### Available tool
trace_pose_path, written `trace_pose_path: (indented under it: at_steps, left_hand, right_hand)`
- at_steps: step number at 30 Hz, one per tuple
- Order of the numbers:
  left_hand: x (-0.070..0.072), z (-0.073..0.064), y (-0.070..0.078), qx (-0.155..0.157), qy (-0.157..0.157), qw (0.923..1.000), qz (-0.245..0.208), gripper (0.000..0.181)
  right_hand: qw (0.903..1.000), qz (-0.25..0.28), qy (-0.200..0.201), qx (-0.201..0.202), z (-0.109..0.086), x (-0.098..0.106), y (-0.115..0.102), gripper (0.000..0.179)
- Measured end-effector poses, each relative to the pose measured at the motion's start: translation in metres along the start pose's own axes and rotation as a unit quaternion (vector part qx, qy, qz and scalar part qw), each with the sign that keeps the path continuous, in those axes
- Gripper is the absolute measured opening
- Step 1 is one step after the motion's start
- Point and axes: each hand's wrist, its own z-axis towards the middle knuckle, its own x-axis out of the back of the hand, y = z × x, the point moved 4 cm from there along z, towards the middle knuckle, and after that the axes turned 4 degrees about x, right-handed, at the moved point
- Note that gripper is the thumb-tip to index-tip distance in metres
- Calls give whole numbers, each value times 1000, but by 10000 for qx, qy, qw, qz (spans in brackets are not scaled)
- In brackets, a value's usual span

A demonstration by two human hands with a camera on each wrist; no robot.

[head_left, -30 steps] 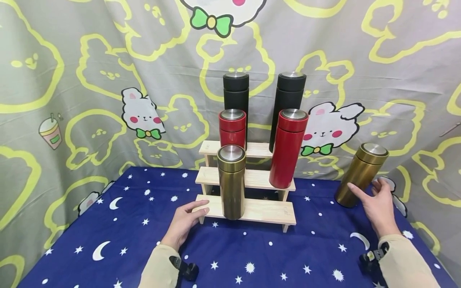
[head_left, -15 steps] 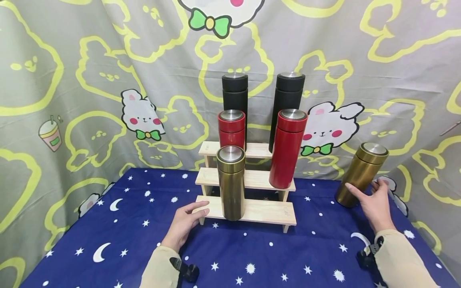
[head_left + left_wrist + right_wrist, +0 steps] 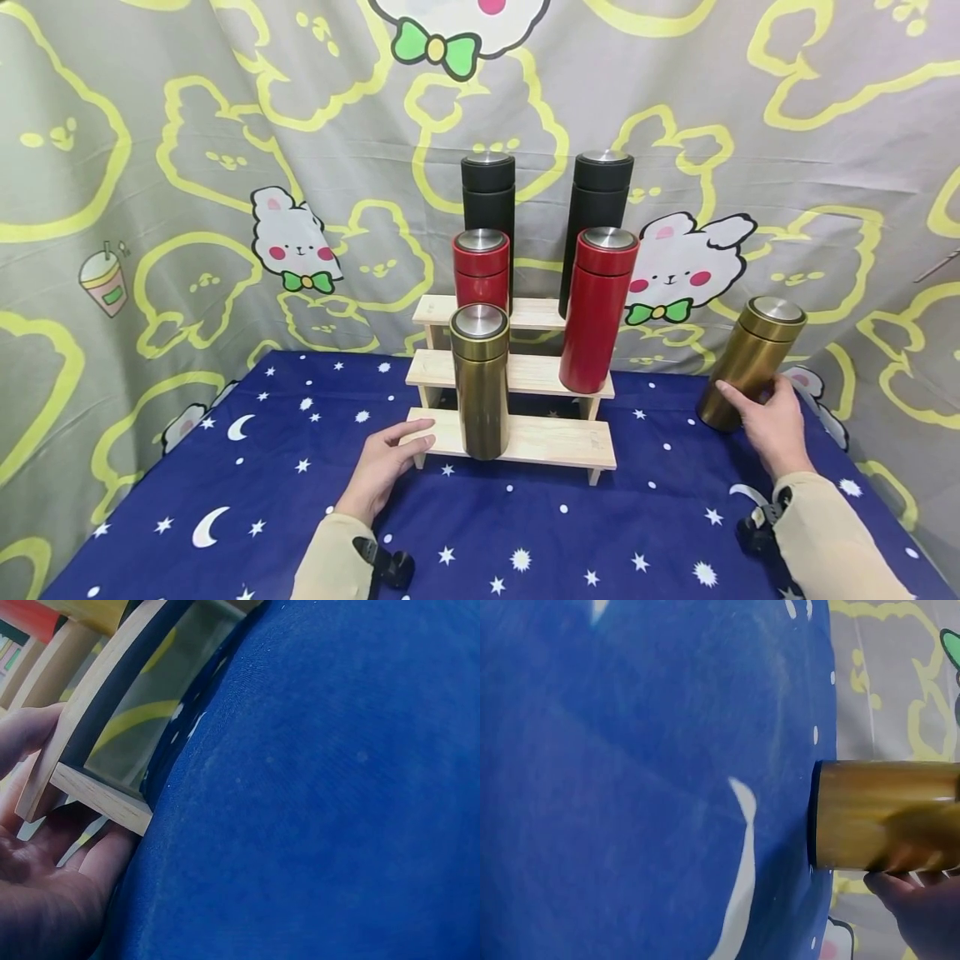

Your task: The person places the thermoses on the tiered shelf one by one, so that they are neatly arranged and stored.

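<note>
At the right of the table stands a gold thermos bottle [image 3: 752, 362] with a steel-topped lid. My right hand [image 3: 774, 423] holds its lower part, thumb across the front and fingers mostly hidden behind; the right wrist view shows this hand [image 3: 922, 904] against the side of the bottle [image 3: 877, 814]. My left hand [image 3: 384, 467] grips the left end of the lowest step of a three-step wooden stand [image 3: 558, 442]. In the left wrist view the thumb lies over the board and the other fingers are underneath. Another gold thermos [image 3: 482, 400] is upright on that lowest step.
Two red thermoses, one on the right [image 3: 597, 321] and one on the left [image 3: 480, 271], stand on the middle step. Two black thermoses [image 3: 600, 196] occupy the top step. A dark blue starry cloth [image 3: 300, 533] covers the table, with a patterned curtain [image 3: 360, 125] behind.
My right hand has moved left, closer against the gold thermos, and its fingers now reach around the bottle. The bottle stays in place. My left hand keeps its hold on the stand.
</note>
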Motion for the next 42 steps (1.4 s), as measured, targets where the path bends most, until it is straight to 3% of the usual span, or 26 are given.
trace_pose_path:
  at_steps: [9,17,29,42]
  left_hand:
    - [2,0,0,-25,10,10000,37,36]
    - [0,1,-1,3,22,10000,-58,35]
    - [-1,1,0,11,11,10000,-89,35]
    - [1,0,1,36,13,10000,26,37]
  right_hand:
    - [9987,126,208,-448,-8,0,-5,75]
    - [9989,435,-46,-182,-23,4,-21,78]
    - [9975,672,-127,-181,-47,12,-45,77]
    - [9951,734,-582,322,-69,5,-68,73]
